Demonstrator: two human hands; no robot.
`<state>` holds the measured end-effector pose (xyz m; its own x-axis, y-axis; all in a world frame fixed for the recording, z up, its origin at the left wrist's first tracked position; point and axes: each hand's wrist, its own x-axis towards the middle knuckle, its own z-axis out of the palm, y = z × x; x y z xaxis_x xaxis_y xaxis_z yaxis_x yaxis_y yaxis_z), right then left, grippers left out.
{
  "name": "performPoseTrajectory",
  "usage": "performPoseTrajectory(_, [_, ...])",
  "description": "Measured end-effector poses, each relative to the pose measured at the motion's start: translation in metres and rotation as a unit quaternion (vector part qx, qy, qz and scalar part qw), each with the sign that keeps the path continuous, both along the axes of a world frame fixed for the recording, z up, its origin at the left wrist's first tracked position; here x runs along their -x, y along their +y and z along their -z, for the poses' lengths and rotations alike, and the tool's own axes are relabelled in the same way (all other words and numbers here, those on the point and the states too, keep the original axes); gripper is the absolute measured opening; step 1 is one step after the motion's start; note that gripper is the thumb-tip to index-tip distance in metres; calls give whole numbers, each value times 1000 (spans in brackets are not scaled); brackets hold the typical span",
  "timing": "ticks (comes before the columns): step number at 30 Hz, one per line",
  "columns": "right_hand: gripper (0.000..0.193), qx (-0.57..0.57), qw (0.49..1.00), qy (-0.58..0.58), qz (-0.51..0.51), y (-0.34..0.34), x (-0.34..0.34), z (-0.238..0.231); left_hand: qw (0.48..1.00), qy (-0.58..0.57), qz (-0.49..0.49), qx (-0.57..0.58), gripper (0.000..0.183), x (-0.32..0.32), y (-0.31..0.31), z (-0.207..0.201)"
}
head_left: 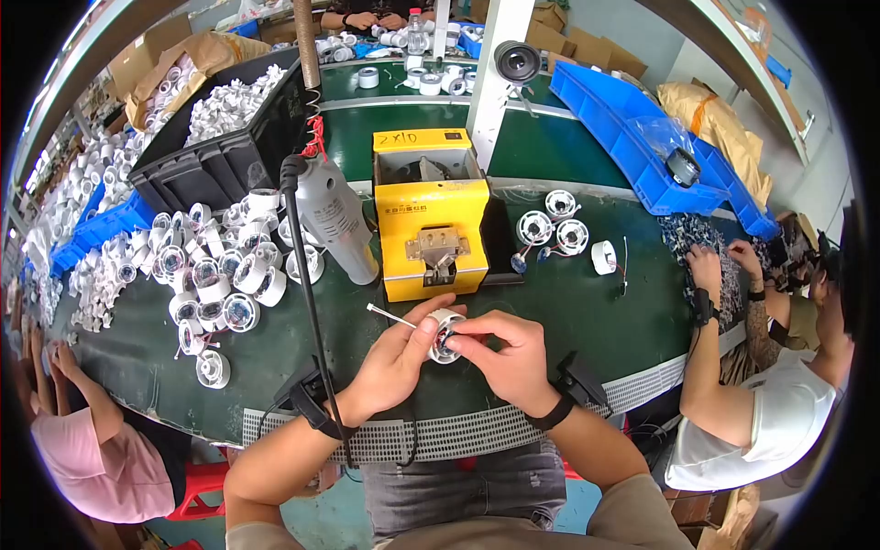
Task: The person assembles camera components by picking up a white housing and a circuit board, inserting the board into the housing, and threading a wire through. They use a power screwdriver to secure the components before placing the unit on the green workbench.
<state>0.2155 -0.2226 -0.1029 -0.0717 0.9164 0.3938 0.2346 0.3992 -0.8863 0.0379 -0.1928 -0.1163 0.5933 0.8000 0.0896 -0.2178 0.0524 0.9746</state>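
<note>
Close in front of me, my left hand (392,365) holds a white round plastic housing (445,321) between thumb and fingers. Its open face shows dark and red parts inside. A thin white cable with a small plug (390,314) sticks out of it to the left. The thumb and forefinger of my right hand (510,356) are pinched together at that open face; what lies between them is too small to make out. Just beyond my hands stands a yellow screw-feeder machine (431,206). A grey electric screwdriver (333,215) is beside it on the left.
Many white housings (211,280) are heaped at left, near a black crate (206,170) of small white parts. Several round units (571,236) lie right of the machine. A blue bin (632,137) stands farther right. Co-workers sit on both sides. A black cable (312,312) hangs across my left.
</note>
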Motion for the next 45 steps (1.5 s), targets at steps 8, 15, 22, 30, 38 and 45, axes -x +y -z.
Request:
performPoseTrajectory(8, [31,15,991,123,-42,6,4,3,995,-98,-17,-30,53,-8,-10,-7])
performPoseTrajectory(15, [37,-127,981,-149,17,42,18,-34,989,-35,-59,131,39,9,8,0])
performPoseTrajectory(22, [67,-69,993,-94,1,81,101,-41,981,19,-50,186,39,9,11,1])
performPoseTrajectory(30, [62,-182,951,238,76,79,52,-66,963,-8,-70,259,34,8,12,2])
performPoseTrajectory(38, [62,-179,958,216,62,89,48,-54,959,-21,-70,275,35,9,13,5])
performPoseTrajectory(45, [61,-195,955,215,58,97,54,-56,958,-25,-76,277,36,8,10,1])
